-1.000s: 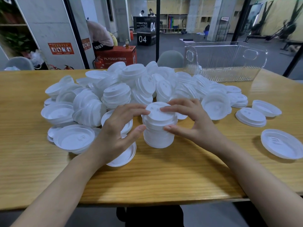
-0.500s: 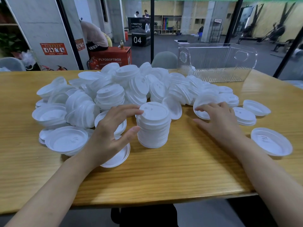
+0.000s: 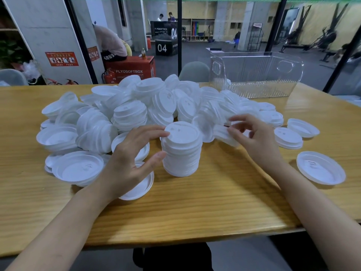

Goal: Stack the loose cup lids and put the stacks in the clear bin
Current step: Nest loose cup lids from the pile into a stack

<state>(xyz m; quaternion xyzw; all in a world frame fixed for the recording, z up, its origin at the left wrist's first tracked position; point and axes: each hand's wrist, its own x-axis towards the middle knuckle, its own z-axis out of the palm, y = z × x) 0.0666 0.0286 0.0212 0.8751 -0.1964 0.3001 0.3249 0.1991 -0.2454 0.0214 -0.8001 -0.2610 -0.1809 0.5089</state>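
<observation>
Fingers (image 3: 154,133) of my left hand (image 3: 129,163) curve round the tall stack of white plastic cup lids (image 3: 181,151), index tip on its top rim, thumb against its side. Beneath everything I see the long wooden table (image 3: 195,208). Across its middle sprawls the big heap of loose white lids (image 3: 129,114). The clear ribbed plastic bin (image 3: 256,75) stands at the far right, well apart from the stack. My right hand (image 3: 257,137) hovers beside the stack, fingers curled at one blurred loose lid (image 3: 224,134); whether they pinch it I cannot tell. I judge the lids light, thin and slippery, the stack easily toppled: hold it low, from both sides.
</observation>
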